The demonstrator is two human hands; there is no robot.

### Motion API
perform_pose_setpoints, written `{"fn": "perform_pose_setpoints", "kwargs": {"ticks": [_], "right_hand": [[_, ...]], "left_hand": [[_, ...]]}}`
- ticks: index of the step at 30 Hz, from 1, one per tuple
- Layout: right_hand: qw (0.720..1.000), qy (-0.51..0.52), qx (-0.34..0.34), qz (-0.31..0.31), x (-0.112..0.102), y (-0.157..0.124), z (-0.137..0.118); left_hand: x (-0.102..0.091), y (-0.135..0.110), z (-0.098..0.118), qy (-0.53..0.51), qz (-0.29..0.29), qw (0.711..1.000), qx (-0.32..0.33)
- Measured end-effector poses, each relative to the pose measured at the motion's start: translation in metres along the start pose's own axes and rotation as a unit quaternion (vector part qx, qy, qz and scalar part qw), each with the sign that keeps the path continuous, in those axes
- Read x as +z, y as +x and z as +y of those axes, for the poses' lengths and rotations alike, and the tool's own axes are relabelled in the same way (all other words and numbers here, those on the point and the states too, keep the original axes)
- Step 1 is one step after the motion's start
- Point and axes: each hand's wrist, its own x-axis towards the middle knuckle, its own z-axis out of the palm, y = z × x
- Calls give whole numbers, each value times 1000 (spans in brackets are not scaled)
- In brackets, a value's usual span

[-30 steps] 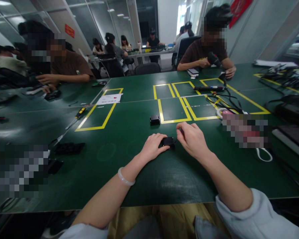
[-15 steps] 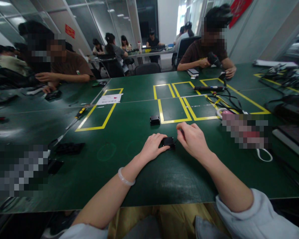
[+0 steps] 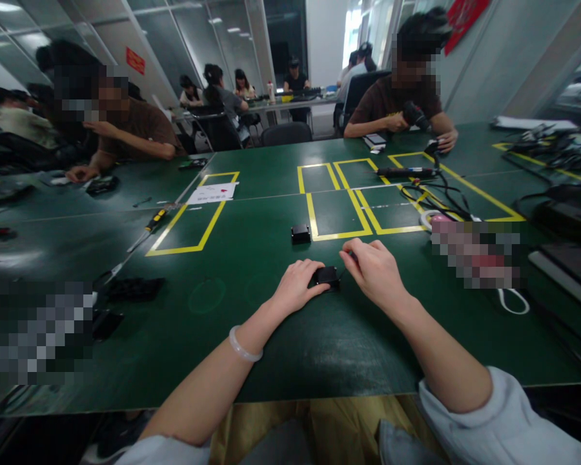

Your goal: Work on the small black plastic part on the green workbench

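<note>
A small black box-shaped part, much like a servo motor (image 3: 327, 277), rests on the green table (image 3: 290, 349). My left hand (image 3: 299, 284) is closed on its left end, with the thumb at the near side and fingers at the far side. Just to the right, my right hand (image 3: 375, 266) is closed in a pinch beside the part. Between its fingertips is what looks like a thin dark cable (image 3: 343, 274) reaching toward the part; its far end is hidden. A second black part of like shape (image 3: 301, 234) stands farther off, touching neither hand.
Yellow tape frames (image 3: 341, 237) mark the table beyond my hands. A yellow-black screwdriver (image 3: 155, 220) and a paper sheet (image 3: 212, 193) lie left. A dark pen-shaped electric screwdriver (image 3: 407, 172) and cables (image 3: 448, 187) lie right. Two co-workers sit across, one gripping a dark tool (image 3: 416, 116).
My right hand's fingertips have shifted slightly, while my left hand and the black part stay put. The co-worker at left has raised one hand toward the head.
</note>
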Motion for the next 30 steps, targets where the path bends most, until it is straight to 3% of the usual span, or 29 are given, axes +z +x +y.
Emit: {"fn": "perform_pose_setpoints", "kwargs": {"ticks": [30], "right_hand": [[1000,5,-4,-10,0,0,1]], "left_hand": [[1,0,-1,-1,6,1000,3]]}}
